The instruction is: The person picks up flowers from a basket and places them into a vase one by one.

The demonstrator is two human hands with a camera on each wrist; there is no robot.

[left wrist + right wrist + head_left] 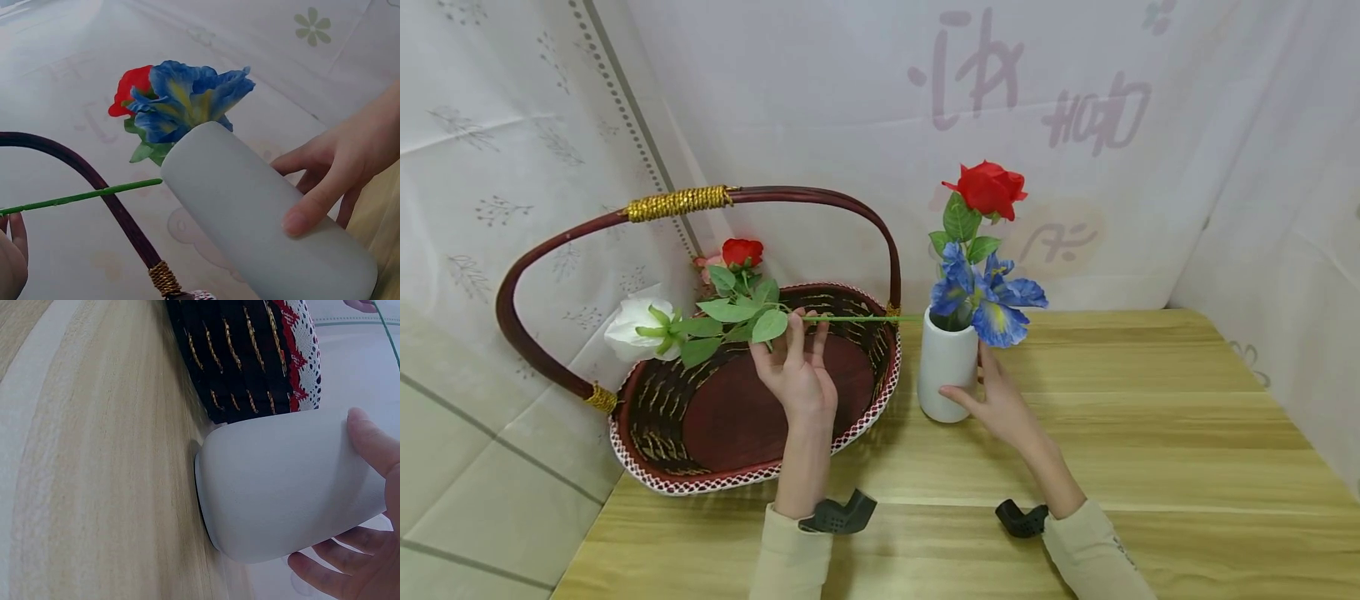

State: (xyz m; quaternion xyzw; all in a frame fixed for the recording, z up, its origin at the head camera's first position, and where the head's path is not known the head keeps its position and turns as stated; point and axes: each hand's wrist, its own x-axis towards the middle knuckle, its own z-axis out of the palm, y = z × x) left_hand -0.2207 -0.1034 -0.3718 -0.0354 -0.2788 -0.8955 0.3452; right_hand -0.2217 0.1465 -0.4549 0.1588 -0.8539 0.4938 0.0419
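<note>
My left hand (802, 385) pinches the green stem (865, 318) of an artificial white rose (642, 330). The stem lies level above the basket, with the flower head to the left and its bare end pointing right, close by the vase rim in the left wrist view. A white vase (946, 367) stands upright on the table, and my right hand (1003, 406) grips its right side, thumb across the front. From the vase rise a red rose (988, 190) and, lower down, a blue iris (1000, 307); their lower stems are hidden inside.
A dark woven basket (887, 392) with white lace trim stands left of the vase, its tall handle (820, 196) arching over it. Another red rose (742, 252) and a pink flower (706, 265) show at its back. A patterned cloth (820, 100) hangs behind the wooden table (1150, 417).
</note>
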